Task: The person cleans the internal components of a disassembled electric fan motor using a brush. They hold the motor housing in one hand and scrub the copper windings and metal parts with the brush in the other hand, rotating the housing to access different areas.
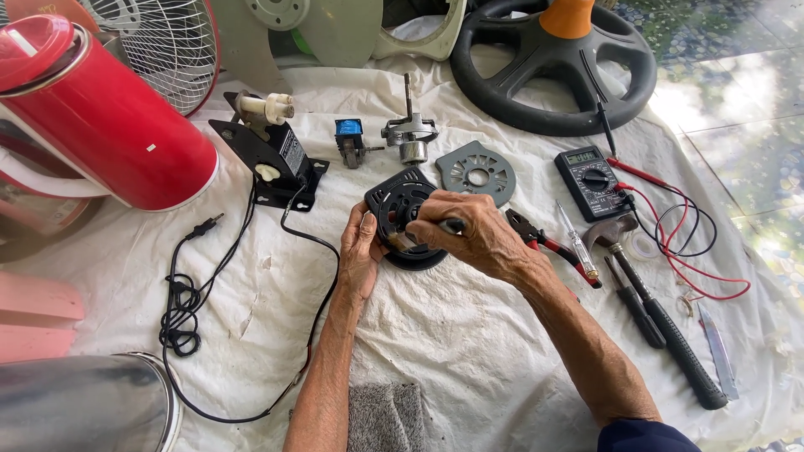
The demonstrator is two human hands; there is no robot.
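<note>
Black round motor cover (400, 209) | left hand (362, 251) steadies | right hand (469, 230) above

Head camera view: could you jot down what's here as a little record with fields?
Setting: white cloth spread as a work surface
Left hand: steadies a round black motor cover by its edge
Right hand: grips a dark-handled tool against the cover
Beside the right wrist: red-handled pliers, screwdriver, hammer
Further back: multimeter with red and black leads, grey round plate
Left side: red kettle, black power cord
</note>
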